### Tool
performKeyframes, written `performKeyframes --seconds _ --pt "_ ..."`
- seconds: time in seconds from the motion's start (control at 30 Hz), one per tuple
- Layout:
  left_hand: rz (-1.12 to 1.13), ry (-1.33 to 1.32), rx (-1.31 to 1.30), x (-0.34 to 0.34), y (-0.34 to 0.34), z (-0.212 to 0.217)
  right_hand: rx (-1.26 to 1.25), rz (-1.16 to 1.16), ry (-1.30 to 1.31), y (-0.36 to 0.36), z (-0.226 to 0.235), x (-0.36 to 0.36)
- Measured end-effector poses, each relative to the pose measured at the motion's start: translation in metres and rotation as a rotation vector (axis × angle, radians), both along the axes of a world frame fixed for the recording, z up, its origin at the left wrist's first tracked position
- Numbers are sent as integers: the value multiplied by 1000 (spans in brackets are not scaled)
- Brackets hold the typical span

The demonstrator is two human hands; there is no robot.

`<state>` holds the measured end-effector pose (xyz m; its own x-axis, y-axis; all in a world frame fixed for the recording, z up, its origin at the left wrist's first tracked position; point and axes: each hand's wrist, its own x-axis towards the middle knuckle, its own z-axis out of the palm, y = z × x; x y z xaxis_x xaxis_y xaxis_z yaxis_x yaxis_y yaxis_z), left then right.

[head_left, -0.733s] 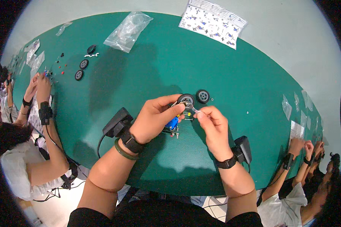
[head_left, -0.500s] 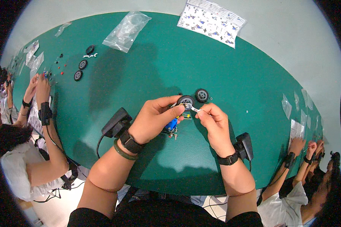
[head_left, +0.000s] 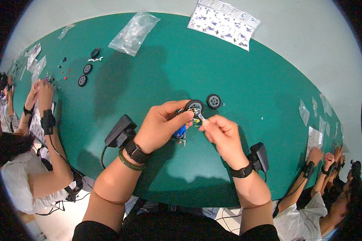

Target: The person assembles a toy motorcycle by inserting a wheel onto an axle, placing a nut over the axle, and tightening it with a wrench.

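My left hand (head_left: 167,122) is closed around a small blue toy vehicle (head_left: 179,132), with its thumb and fingers near a black wheel (head_left: 194,106) with grey spokes. Between thumb and fingers of my right hand (head_left: 220,130) is the end of a small silver wrench (head_left: 201,116). The wrench's head lies against the middle of that wheel, where my left thumb partly hides the contact. Small metal and yellow parts show below the wheel. Just to the right, a loose wheel (head_left: 214,101) lies on the table with a small nut (head_left: 223,104) beside it.
The green table (head_left: 285,76) holds a clear plastic bag (head_left: 134,33) and a printed instruction sheet (head_left: 224,25) at its far side. Several wheels (head_left: 87,68) and a wrench (head_left: 95,60) lie at left. Co-workers' hands (head_left: 45,89) are busy at the left, others (head_left: 315,155) at the right.
The wrench has swung so that its handle points more steeply down toward me. My right hand has moved slightly left and nearer. The held wheel has shifted a little left.
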<state>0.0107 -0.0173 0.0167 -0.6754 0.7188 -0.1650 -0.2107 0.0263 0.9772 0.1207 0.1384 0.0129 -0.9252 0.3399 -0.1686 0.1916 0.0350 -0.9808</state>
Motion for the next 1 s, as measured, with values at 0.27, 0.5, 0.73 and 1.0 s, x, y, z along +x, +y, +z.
performKeyframes --seconds 0.27,0.5,0.73,1.0 --pt "-12 -16 54 2 1 -4 -83 145 26 -16 -3 2" --pt "-11 -146 60 1 2 0 -96 70 137 -4 -9 2" --pt "63 -129 73 -3 2 -5 -170 197 171 0 -9 -1" --pt "-111 -219 -21 -3 1 5 -217 54 27 22 -9 -3"
